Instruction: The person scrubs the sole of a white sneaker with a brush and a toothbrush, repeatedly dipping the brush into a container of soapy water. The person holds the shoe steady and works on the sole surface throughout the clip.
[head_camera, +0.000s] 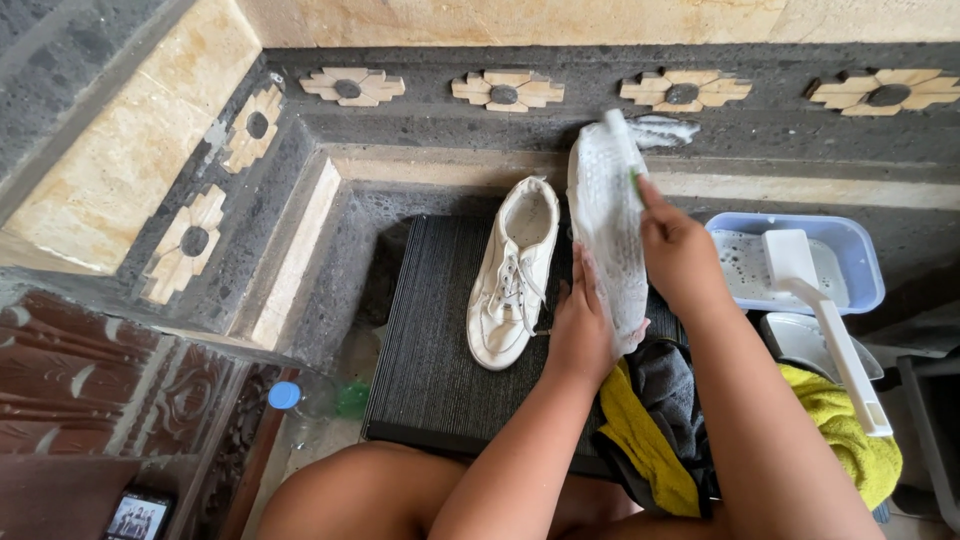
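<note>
Sneaker number one, a white lace-up leather shoe (513, 272), rests on the black ribbed mat (440, 340). Left hand (580, 330) props its soapy white twin (608, 235) sole-up; right hand (678, 250) pinches a small green brush (634, 180). Looks light, slick, bendy; I'd grip the heel.

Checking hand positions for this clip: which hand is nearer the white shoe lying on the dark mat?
Left. The left hand grips the upturned shoe just right of the white shoe; the right hand is farther right, scrubbing that sole.
</note>
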